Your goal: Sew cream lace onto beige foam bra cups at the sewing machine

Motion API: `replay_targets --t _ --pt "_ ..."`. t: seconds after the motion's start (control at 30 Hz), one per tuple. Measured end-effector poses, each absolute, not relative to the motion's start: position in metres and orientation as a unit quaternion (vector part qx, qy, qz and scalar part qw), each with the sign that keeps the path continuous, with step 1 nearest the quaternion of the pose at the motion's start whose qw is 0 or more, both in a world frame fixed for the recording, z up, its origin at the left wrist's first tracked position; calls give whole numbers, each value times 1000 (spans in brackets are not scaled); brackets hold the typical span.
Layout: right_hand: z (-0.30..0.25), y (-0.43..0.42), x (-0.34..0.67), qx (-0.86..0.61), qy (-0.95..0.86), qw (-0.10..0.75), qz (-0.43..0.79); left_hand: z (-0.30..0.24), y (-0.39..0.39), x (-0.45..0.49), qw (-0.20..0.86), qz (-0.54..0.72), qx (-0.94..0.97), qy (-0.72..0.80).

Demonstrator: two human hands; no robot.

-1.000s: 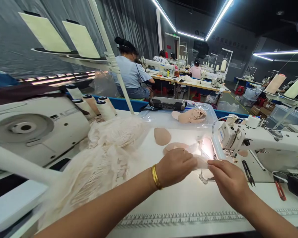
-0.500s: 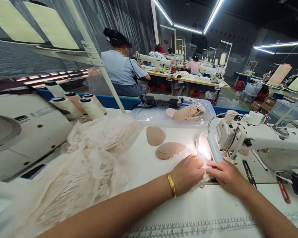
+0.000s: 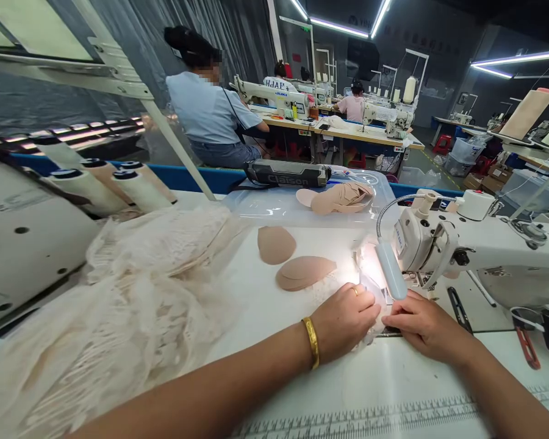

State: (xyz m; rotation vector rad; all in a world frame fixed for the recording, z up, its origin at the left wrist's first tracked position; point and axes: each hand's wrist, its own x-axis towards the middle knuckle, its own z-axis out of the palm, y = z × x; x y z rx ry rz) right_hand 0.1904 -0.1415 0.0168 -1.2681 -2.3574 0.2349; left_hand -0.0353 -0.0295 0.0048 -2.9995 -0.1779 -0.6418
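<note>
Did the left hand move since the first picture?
Yes, the left hand moved rightward, closer to the white sewing machine on the right.

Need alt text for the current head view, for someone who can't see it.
A person's left hand holds pale sheer fabric beside their right hand, near a white sewing machine with a lit lamp. Two tan pieces lie beyond, and cream fabric is heaped at left. A co-worker in light blue sits in the background.

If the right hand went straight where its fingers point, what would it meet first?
The right hand would probably meet the left hand first, but pale fabric lies close and depth is unclear.
</note>
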Motion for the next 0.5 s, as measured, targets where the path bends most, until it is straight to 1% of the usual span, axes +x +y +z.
replay_targets --t 0.2,0.4,0.5 --pt "16 -142 192 -460 -851 229 104 4 -30 -33 37 -207 -976 -60" --pt "14 -141 192 -498 -835 213 98 -15 -25 -26 26 -275 -960 -38" --pt "11 -140 192 -512 -828 211 88 -11 -24 -25 10 -254 -967 -28"
